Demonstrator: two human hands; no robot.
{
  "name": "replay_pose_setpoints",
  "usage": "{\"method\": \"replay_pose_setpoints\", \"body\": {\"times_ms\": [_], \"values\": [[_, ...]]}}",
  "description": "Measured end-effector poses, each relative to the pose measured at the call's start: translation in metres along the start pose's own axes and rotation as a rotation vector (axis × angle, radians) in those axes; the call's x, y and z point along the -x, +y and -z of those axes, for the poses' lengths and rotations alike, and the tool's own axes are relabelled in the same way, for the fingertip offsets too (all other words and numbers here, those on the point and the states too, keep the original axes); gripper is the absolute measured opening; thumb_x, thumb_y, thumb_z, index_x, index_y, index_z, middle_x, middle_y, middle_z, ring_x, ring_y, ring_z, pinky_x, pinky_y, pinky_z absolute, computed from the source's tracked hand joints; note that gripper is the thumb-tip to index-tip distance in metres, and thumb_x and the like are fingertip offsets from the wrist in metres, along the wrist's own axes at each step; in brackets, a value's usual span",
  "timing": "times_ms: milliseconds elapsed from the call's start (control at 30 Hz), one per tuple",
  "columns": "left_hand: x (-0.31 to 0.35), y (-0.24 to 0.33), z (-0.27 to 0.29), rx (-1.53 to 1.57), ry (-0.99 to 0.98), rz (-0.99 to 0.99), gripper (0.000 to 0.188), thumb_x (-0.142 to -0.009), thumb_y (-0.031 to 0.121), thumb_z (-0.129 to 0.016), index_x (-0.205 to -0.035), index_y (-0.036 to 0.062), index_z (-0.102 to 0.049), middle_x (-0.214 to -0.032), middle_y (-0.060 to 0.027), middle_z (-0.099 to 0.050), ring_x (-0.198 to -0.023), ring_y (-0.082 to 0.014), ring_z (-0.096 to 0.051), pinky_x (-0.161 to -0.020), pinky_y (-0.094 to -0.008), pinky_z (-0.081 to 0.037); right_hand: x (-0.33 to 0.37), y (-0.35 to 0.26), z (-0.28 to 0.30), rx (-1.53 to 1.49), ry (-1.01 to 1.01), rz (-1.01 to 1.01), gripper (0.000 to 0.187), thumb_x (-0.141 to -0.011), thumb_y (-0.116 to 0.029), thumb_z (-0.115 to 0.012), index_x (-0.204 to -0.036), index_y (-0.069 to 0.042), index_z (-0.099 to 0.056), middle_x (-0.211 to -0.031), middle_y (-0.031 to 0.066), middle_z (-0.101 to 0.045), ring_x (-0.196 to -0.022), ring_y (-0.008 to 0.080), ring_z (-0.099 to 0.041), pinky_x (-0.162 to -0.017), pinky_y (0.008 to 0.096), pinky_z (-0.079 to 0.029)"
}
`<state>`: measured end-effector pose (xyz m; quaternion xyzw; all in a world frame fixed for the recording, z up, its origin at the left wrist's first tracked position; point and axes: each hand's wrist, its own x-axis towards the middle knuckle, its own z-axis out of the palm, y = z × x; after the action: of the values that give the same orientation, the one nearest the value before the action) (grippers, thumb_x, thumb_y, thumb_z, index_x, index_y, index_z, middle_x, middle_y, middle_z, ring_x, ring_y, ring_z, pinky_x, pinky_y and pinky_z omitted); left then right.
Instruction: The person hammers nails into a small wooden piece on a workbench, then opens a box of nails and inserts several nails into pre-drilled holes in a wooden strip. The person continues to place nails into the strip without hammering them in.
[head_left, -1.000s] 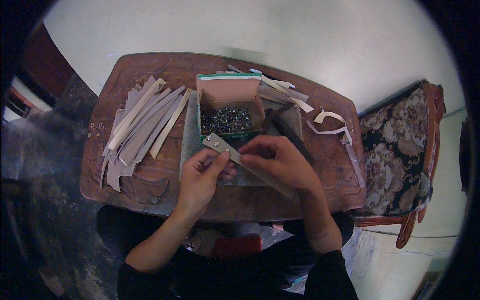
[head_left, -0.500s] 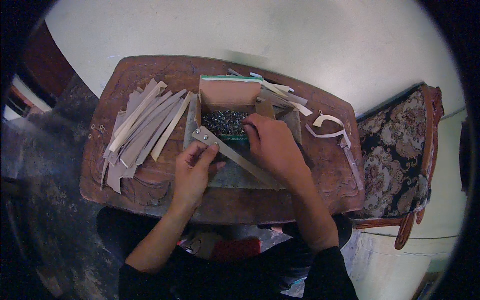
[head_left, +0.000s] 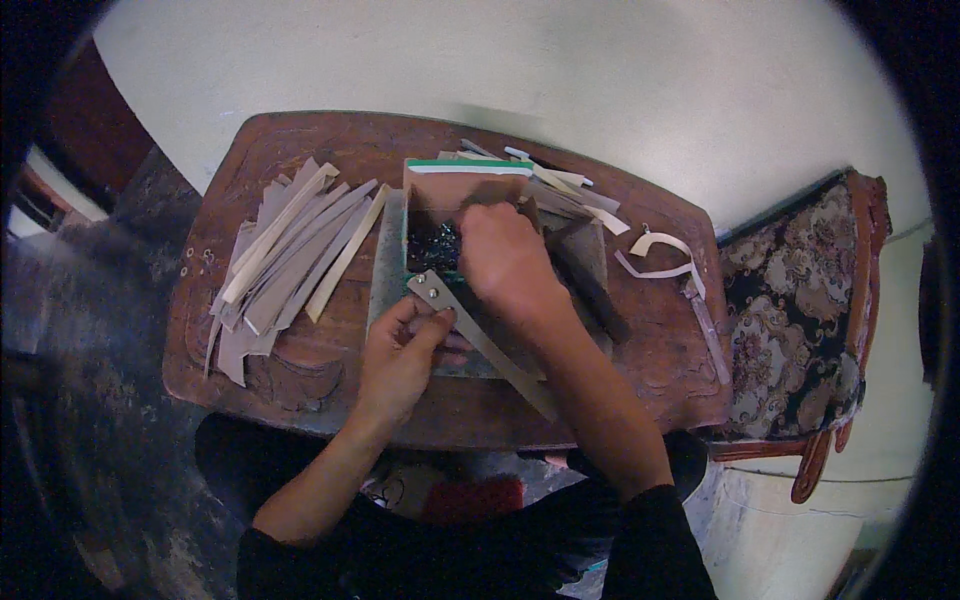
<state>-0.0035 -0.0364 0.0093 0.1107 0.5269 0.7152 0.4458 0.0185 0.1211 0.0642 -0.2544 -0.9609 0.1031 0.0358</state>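
My left hand (head_left: 405, 365) pinches a long grey-beige strip (head_left: 505, 370) near its upper end, thumb on top. Two round shiny metal studs sit in that end of the strip; the rest slants down to the right beneath my right forearm. Just beyond it stands an open cardboard box (head_left: 468, 180) with a green-and-white rim, its flap raised at the back. Inside lies a mass of small, dark, glinting metal pieces (head_left: 432, 245). My right hand (head_left: 505, 255) reaches down into the box, knuckles up; its fingertips are hidden, so any piece in them does not show.
The box rests on a grey slab (head_left: 390, 250) on a carved wooden table (head_left: 300, 385). A dark bar (head_left: 590, 290) lies right of the box. Loose strips (head_left: 290, 250) are heaped at left, more (head_left: 575, 195) behind. A looped strap (head_left: 690, 270) and patterned chair (head_left: 790, 310) are at right.
My right hand has moved left and deeper over the metal pieces in the box. My left hand and the strip have shifted slightly right and nearer to me.
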Motion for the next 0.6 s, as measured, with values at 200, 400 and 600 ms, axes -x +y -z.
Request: {"method": "replay_pose_setpoints", "body": {"times_ms": [200,400,600], "values": [[0.001,0.0,0.001,0.008,-0.008,-0.002,0.013,-0.096,0.014,-0.059,-0.103,0.0037,-0.061,-0.095,-0.0058,-0.067,-0.078,-0.0173,-0.067,-0.065,-0.0296,-0.057,-0.006,0.022,-0.008,-0.032,0.044,0.093,0.017,-0.082,-0.009,-0.055,-0.088,0.001,-0.067,-0.09,0.0259,-0.066,-0.088,0.0413,-0.066,-0.081,0.0494,-0.054],[-0.001,-0.005,0.004,0.003,-0.025,-0.015,0.012,-0.096,0.014,-0.058,-0.103,0.0038,-0.061,-0.095,-0.0067,-0.068,-0.079,-0.0176,-0.068,-0.065,-0.0298,-0.057,-0.008,0.025,-0.017,-0.049,0.086,0.069,0.017,-0.073,-0.004,-0.063,-0.088,-0.001,-0.069,-0.087,0.0234,-0.067,-0.087,0.0404,-0.065,-0.083,0.0489,-0.052],[-0.001,-0.004,0.001,-0.002,-0.03,-0.024,0.013,-0.096,0.013,-0.058,-0.104,0.0033,-0.061,-0.096,-0.0076,-0.068,-0.079,-0.0182,-0.068,-0.066,-0.0302,-0.057,-0.004,0.023,-0.008,-0.071,0.065,0.062,0.017,-0.074,-0.005,-0.064,-0.09,-0.004,-0.07,-0.086,0.0216,-0.067,-0.086,0.0399,-0.065,-0.082,0.0492,-0.051]]}}
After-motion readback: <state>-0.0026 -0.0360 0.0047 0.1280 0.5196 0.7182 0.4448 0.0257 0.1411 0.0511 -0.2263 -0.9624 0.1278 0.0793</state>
